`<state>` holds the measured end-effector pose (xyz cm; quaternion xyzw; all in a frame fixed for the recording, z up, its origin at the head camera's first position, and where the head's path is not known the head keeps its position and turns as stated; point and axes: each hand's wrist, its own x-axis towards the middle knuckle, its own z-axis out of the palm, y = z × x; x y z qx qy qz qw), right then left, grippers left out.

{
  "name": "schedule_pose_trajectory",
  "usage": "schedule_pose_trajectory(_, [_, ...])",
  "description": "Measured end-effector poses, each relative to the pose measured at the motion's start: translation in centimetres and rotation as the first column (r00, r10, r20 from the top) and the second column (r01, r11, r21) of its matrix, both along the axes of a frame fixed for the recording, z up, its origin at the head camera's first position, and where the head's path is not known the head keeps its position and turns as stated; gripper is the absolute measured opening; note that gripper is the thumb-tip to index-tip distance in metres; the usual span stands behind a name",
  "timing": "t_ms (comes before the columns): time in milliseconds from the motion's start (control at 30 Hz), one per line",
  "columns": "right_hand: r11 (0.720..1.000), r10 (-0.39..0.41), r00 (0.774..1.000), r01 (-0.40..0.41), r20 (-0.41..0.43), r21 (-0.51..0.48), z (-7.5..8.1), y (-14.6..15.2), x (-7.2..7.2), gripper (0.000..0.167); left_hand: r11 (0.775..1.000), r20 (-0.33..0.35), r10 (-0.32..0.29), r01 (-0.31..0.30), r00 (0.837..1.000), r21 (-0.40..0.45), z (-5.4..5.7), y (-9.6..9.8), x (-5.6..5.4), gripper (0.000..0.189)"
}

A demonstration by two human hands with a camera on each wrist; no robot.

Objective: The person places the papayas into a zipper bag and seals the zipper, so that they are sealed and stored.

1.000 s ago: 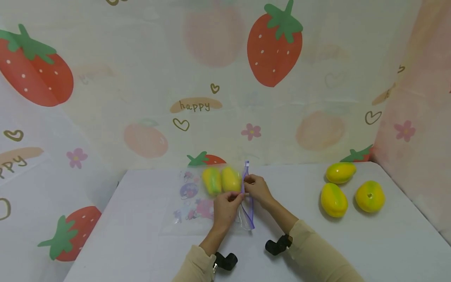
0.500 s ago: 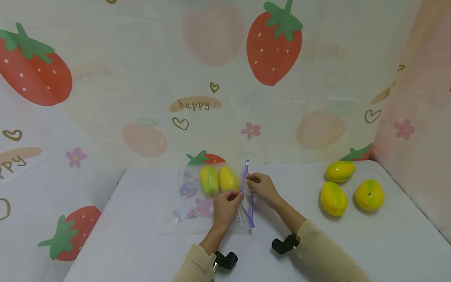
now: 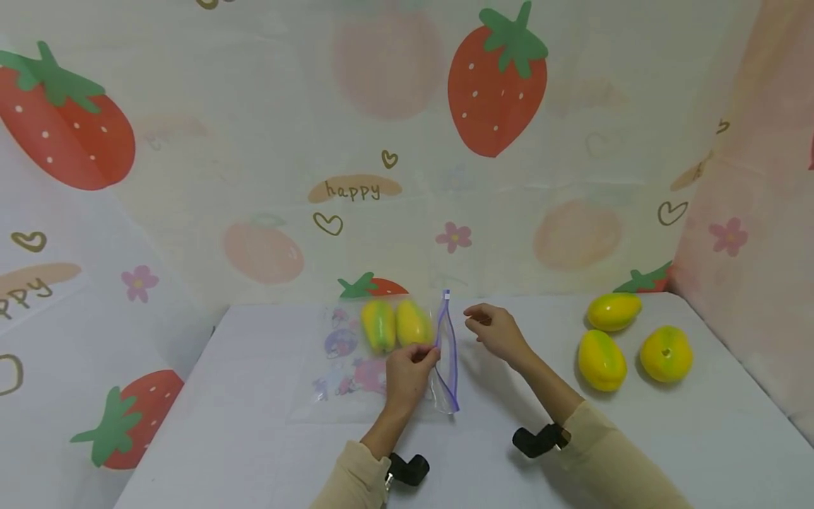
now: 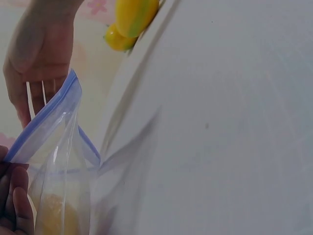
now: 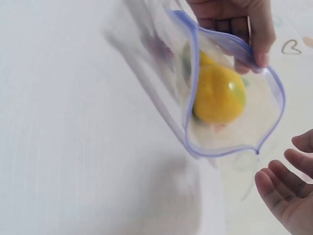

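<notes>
A clear zip bag [image 3: 346, 413] with purple edging and printed cartoon figures lies on the white table. Inside it are two yellow fruits, one on the left [image 3: 379, 325] and one on the right [image 3: 413, 323], both with green streaks. My left hand [image 3: 410, 375] pinches the near lip of the bag's mouth between thumb and fingers. The right wrist view shows the mouth [image 5: 195, 88] spread apart, with a yellow fruit [image 5: 220, 95] visible through it. To the right of the mouth, my right hand [image 3: 499, 332] hovers with relaxed fingers, holding nothing and apart from the bag.
Several more yellow fruits lie at the table's right: one at the back [image 3: 614, 312], one in front of it [image 3: 602, 360] and one farther right [image 3: 666, 353]. A printed cloth [image 3: 496, 198] with strawberries hangs behind the table.
My right hand has let go of the bag's far lip and moved right, away from the mouth. The fruits in the bag shifted slightly left. My left hand keeps its pinch.
</notes>
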<state>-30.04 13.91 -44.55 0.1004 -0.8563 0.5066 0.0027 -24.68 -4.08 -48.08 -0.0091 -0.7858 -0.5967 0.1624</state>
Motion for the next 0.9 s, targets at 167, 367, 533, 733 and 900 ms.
schedule_pose_trajectory(167, [0.998,0.007,1.000,-0.006,-0.019,0.055,0.9,1.3,0.3,0.029,1.000,-0.008,-0.001,0.001,1.000,0.009,-0.2,0.0,0.0,0.010])
schedule_pose_trajectory(367, [0.992,0.024,0.998,-0.018,-0.050,0.128,2.1,3.1,0.6,0.029,1.000,0.001,-0.006,0.006,1.000,0.017,-0.2,0.0,0.0,0.011])
schedule_pose_trajectory(533, [0.987,0.024,0.999,-0.017,-0.041,0.157,2.5,4.3,0.9,0.029,1.000,-0.006,0.002,-0.002,1.000,0.010,-0.1,0.0,0.1,0.011])
schedule_pose_trajectory(733, [0.984,0.012,1.000,-0.007,-0.029,0.178,2.7,5.7,1.8,0.030,1.000,-0.023,0.028,-0.028,0.999,0.002,0.2,0.1,0.1,0.009])
schedule_pose_trajectory(900, [0.984,-0.008,1.000,0.009,-0.004,0.178,2.9,6.8,2.5,0.031,0.999,-0.025,0.045,-0.045,0.999,0.001,0.2,0.2,0.2,0.008])
